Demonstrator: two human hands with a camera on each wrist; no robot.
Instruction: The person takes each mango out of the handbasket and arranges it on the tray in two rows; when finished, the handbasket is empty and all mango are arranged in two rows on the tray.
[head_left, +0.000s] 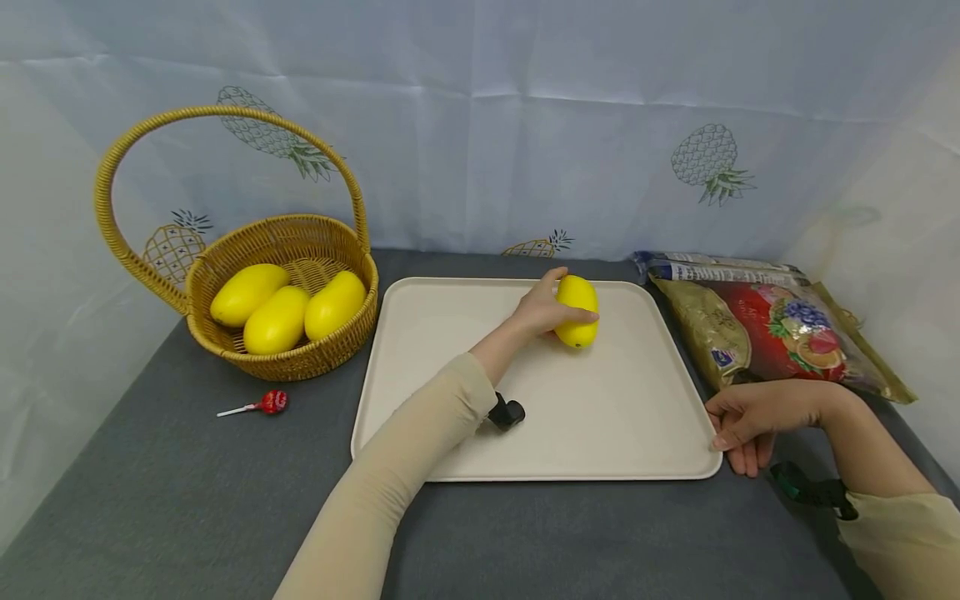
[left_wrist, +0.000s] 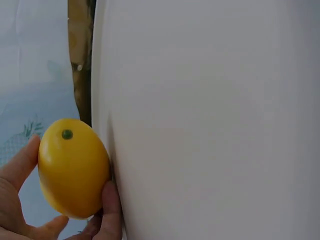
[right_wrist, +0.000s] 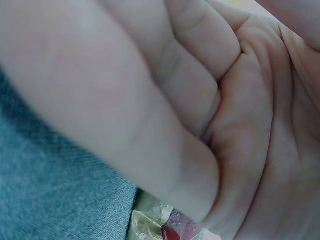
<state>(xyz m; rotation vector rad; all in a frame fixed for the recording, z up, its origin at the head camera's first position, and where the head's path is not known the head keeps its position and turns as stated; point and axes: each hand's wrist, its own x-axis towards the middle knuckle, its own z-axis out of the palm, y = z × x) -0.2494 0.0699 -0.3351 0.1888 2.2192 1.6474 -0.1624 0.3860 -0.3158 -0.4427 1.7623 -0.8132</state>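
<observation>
My left hand [head_left: 551,308] grips a yellow mango [head_left: 577,311] over the far right part of a cream tray [head_left: 480,450]. In the left wrist view the thumb and fingers hold the mango [left_wrist: 74,167] from its sides, its green stem spot showing. At the tray's near right corner, my right hand [head_left: 765,421] grips the rim, thumb on top and fingers curled beside and below the edge. The right wrist view is filled by that hand's curled fingers [right_wrist: 185,90], and the tray is hidden there. Several more yellow mangoes [head_left: 277,321] lie in a wicker basket [head_left: 300,367].
The basket's tall handle [head_left: 225,111] arches up at the left. A red lollipop [head_left: 273,402] lies in front of the basket on the dark grey table [head_left: 187,500]. Shiny food bags [head_left: 780,325] lie right of the tray. A pineapple-print cloth [head_left: 525,125] hangs behind.
</observation>
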